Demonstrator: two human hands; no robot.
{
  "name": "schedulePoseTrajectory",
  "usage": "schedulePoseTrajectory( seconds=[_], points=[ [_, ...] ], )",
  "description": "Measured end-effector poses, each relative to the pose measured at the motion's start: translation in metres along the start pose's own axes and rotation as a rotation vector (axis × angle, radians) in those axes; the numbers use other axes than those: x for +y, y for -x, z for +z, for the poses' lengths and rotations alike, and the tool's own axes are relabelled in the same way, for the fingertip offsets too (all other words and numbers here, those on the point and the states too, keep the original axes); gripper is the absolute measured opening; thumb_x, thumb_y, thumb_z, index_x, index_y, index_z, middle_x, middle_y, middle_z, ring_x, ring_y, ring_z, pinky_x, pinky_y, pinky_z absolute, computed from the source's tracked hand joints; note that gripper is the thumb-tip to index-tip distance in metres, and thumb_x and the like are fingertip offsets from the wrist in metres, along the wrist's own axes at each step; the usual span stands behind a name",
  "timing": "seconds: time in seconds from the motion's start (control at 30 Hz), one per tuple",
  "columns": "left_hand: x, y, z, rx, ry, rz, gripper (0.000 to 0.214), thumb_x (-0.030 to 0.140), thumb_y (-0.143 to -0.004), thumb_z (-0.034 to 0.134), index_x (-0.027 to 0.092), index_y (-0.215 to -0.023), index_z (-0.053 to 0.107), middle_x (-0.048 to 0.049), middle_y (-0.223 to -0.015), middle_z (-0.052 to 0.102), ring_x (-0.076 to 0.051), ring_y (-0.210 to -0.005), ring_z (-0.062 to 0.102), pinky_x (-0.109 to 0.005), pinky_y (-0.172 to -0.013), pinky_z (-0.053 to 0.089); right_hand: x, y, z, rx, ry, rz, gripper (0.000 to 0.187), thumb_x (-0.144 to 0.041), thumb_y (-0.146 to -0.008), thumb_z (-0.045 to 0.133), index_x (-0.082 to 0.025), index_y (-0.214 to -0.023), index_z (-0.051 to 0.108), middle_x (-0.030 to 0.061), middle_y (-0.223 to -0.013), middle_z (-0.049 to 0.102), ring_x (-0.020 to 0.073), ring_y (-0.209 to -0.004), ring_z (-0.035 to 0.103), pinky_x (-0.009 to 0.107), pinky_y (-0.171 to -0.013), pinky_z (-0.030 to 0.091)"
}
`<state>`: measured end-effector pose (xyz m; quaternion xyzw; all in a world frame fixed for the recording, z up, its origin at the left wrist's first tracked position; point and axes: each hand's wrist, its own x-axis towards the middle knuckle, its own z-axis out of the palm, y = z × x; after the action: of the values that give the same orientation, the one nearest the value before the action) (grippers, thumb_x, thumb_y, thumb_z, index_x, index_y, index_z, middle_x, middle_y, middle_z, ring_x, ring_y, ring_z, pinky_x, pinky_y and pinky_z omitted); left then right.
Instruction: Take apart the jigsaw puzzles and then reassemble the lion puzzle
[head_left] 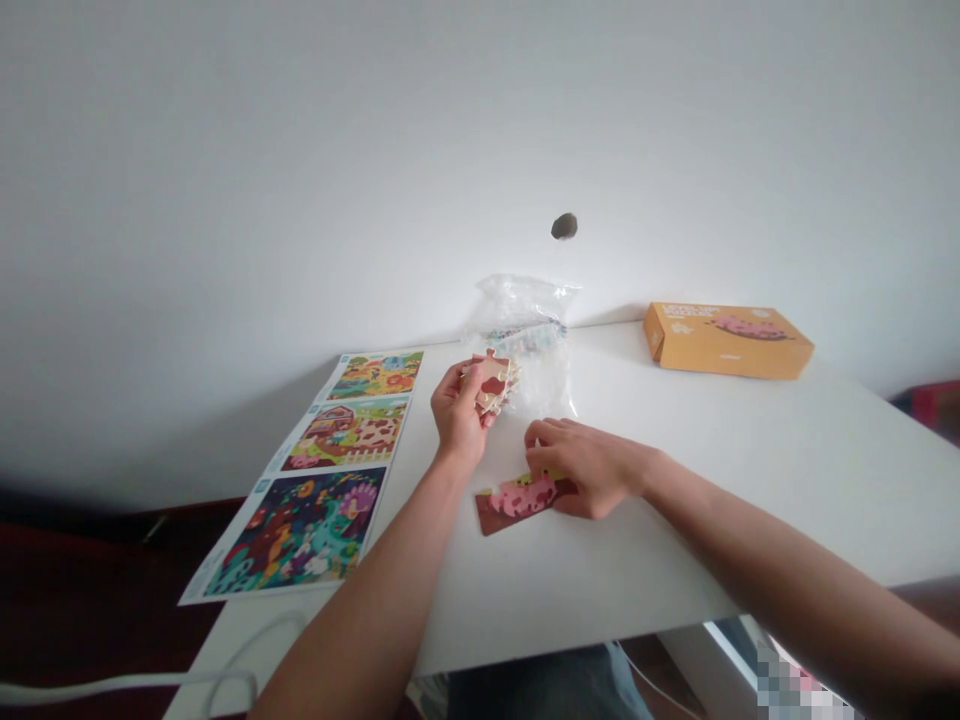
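A stack of jigsaw puzzle pieces [493,378], the top one cream with brown patches, is gripped in my left hand [459,412], thumb on top. Below and to the right, my right hand [581,465] rests with bent fingers at the right end of a joined puzzle section [517,503]. That section lies flat on the white table and shows pink pigs on brown and green. The right fingertips are partly hidden, so I cannot make out whether a piece is between them.
A clear plastic bag [525,345] with pieces inside lies behind my hands. On the left is a sheet with three printed pictures [315,450]. An orange puzzle box [727,340] stands at the back right of the table [750,460]. A white cable [127,685] runs at lower left.
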<state>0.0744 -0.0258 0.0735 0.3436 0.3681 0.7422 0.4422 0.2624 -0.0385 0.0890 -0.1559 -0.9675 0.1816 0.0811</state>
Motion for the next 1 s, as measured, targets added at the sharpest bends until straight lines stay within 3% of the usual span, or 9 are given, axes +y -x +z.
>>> schedulePoseTrajectory(
  seconds=[0.13, 0.27, 0.4, 0.53, 0.7, 0.87, 1.0],
  points=[
    [-0.003, 0.000, -0.001, 0.029, -0.098, 0.022, 0.034, 0.044, -0.075, 0.074, 0.017, -0.093, 0.064, 0.0011, -0.071, 0.066, -0.004, -0.038, 0.047, -0.015, -0.029, 0.027, 0.000, -0.008, 0.012, 0.073, -0.007, 0.059, 0.055, -0.053, -0.074, 0.073, -0.017, -0.114, 0.062, 0.0104, -0.106, 0.056, 0.0246, -0.096, 0.054, 0.039, -0.088, 0.041],
    [-0.005, -0.001, -0.003, 0.056, -0.154, 0.029, 0.035, 0.046, -0.076, 0.072, 0.017, -0.094, 0.065, 0.0034, -0.065, 0.062, -0.005, -0.038, 0.047, -0.016, -0.030, 0.030, -0.001, -0.017, 0.022, 0.079, -0.002, 0.026, 0.043, -0.047, -0.071, 0.075, -0.017, -0.100, 0.064, 0.0084, -0.101, 0.058, 0.0225, -0.092, 0.054, 0.035, -0.084, 0.040],
    [-0.006, -0.002, -0.004, 0.043, -0.143, 0.038, 0.033, 0.045, -0.076, 0.072, 0.018, -0.093, 0.064, 0.0036, -0.064, 0.062, -0.006, -0.037, 0.047, -0.016, -0.030, 0.030, -0.001, -0.016, 0.023, 0.086, -0.054, 0.015, 0.044, -0.039, -0.064, 0.078, -0.018, -0.096, 0.060, 0.0053, -0.093, 0.061, 0.0204, -0.084, 0.055, 0.034, -0.081, 0.040],
    [-0.006, -0.002, -0.003, 0.048, -0.149, 0.036, 0.034, 0.045, -0.075, 0.073, 0.017, -0.092, 0.064, 0.0033, -0.065, 0.062, -0.006, -0.038, 0.047, -0.016, -0.031, 0.030, 0.000, -0.013, 0.022, 0.077, -0.198, 0.013, 0.035, -0.029, -0.073, 0.073, -0.019, -0.102, 0.057, 0.0023, -0.089, 0.065, 0.0163, -0.077, 0.058, 0.034, -0.087, 0.040],
    [-0.006, -0.002, -0.003, 0.048, -0.147, 0.047, 0.033, 0.045, -0.076, 0.072, 0.017, -0.091, 0.064, 0.0024, -0.067, 0.063, -0.006, -0.040, 0.048, -0.016, -0.030, 0.029, 0.002, -0.014, 0.023, 0.098, -0.303, -0.038, 0.032, -0.019, -0.075, 0.072, -0.019, -0.105, 0.062, 0.0036, -0.097, 0.070, 0.0173, -0.086, 0.063, 0.033, -0.090, 0.041],
    [-0.007, -0.002, -0.004, 0.038, -0.168, 0.055, 0.031, 0.044, -0.077, 0.071, 0.017, -0.091, 0.065, 0.0024, -0.066, 0.063, -0.007, -0.040, 0.047, -0.017, -0.030, 0.031, -0.001, -0.017, 0.024, 0.183, -0.469, -0.082, 0.013, -0.023, -0.085, 0.066, -0.016, -0.096, 0.070, 0.0065, -0.091, 0.071, 0.0155, -0.080, 0.063, 0.027, -0.078, 0.047],
    [-0.006, -0.002, -0.006, 0.041, -0.216, 0.052, 0.030, 0.045, -0.078, 0.069, 0.018, -0.091, 0.065, 0.0034, -0.063, 0.061, -0.007, -0.040, 0.047, -0.016, -0.031, 0.032, -0.002, -0.015, 0.023, 0.291, -0.660, -0.086, 0.013, -0.022, -0.088, 0.063, -0.015, -0.093, 0.073, 0.0067, -0.088, 0.071, 0.0140, -0.076, 0.064, 0.025, -0.070, 0.048]
  ],
)
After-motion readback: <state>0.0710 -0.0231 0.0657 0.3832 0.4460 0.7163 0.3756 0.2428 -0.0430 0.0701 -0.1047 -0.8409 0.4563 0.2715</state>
